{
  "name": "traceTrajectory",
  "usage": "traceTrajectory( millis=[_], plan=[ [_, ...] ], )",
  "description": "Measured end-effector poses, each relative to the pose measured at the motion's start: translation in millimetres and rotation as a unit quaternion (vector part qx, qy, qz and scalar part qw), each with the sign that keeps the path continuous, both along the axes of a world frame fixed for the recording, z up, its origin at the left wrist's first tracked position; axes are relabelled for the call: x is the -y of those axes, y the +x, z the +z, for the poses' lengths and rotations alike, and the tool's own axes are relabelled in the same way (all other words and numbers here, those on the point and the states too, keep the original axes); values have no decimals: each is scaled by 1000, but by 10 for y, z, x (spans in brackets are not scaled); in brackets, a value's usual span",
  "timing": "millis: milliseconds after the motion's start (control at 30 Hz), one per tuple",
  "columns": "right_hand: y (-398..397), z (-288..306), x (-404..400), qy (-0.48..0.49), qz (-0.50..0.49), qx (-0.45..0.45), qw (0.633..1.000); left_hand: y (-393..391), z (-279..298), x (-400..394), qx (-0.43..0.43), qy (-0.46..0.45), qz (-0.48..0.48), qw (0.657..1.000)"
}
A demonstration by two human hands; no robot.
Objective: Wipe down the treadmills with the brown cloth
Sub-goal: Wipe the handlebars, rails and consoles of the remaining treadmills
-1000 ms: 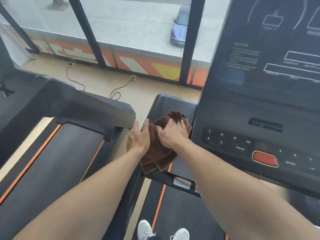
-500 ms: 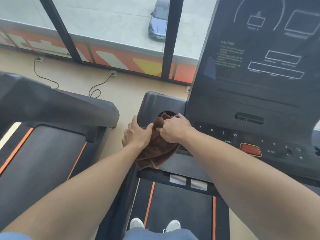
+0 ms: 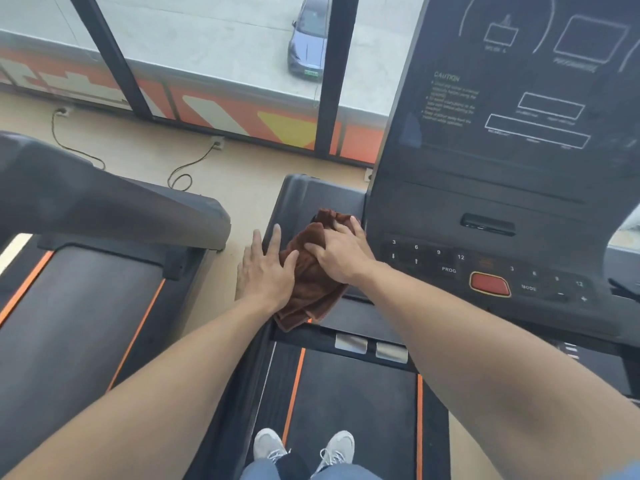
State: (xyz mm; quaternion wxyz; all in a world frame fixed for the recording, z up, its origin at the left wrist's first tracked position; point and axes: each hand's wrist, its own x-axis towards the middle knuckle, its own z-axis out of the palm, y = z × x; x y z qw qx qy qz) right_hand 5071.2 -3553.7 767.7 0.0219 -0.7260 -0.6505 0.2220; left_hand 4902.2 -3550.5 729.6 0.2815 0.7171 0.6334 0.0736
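treadmill console [image 3: 502, 209]: CAUTION, PROG, MODE, 3 6 9 12

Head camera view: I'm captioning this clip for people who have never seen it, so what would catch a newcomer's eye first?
Most striking are the two bare forearms reaching in from below, the left hand and right hand pressing flat on a brown cloth at the left end of the treadmill console. Next comes the red button among the console's number keys on the right. Beyond the window at the top, a grey car stands outside.
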Motion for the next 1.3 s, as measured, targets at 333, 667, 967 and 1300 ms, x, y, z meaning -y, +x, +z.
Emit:
traceTrajectory(
  millis=[333, 667, 967, 1300],
  plan=[
    [-154, -78, 500, 131, -47, -107, 984, -220, 73, 469, 186, 60, 117, 974],
    [-190, -80, 1606, 42, 12, -347, 937, -236, 21, 492, 236, 141, 87, 958],
    [-216, -350, 1654, 26, 152, -133, 979, -196, -64, 526, 111, 183, -3, 977],
    [-360, -442, 2050, 211, -66, -223, 949, -421, -48, 1219, 128, 172, -46, 976]
  ],
)
